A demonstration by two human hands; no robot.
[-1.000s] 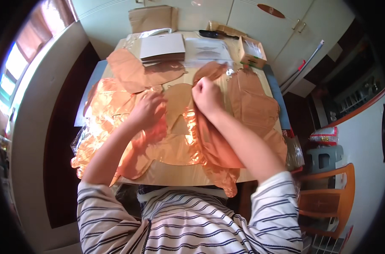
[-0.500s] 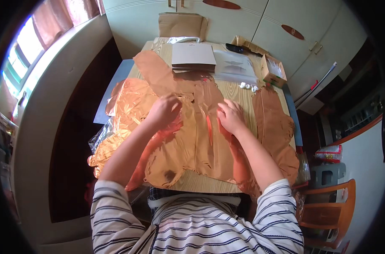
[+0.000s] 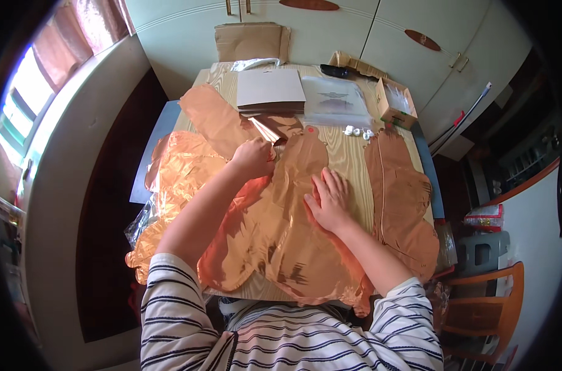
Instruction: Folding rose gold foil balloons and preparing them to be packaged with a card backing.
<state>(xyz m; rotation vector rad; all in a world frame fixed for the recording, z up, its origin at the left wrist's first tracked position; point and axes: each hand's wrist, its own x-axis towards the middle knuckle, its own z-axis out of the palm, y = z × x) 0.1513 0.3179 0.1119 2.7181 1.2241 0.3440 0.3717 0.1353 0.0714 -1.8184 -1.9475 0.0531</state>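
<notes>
Folded cardboard [image 3: 251, 43] stands near pale cabinet doors [image 3: 321, 37]; a wooden chair [image 3: 471, 309] and grey stool [image 3: 502, 243] stand right of the worktop [image 3: 354, 176]; pinkish curtain [image 3: 98, 28] hangs left.

The shirt [image 3: 299, 340] is white, crossed by narrow dark stripes, many set in close pairs, which ripple with the cloth. On the shirt's left, a thin dark line [image 3: 232, 350], seam or trim, runs beside the left sleeve [image 3: 177, 309]. That sleeve and the right sleeve [image 3: 401, 318], flanking the shirt's front, repeat the stripes and end in loose whitish edges. Beyond them, the left hand [image 3: 254, 158] and right hand [image 3: 331, 199] are bare, as are both forearms [image 3: 377, 256]
</notes>
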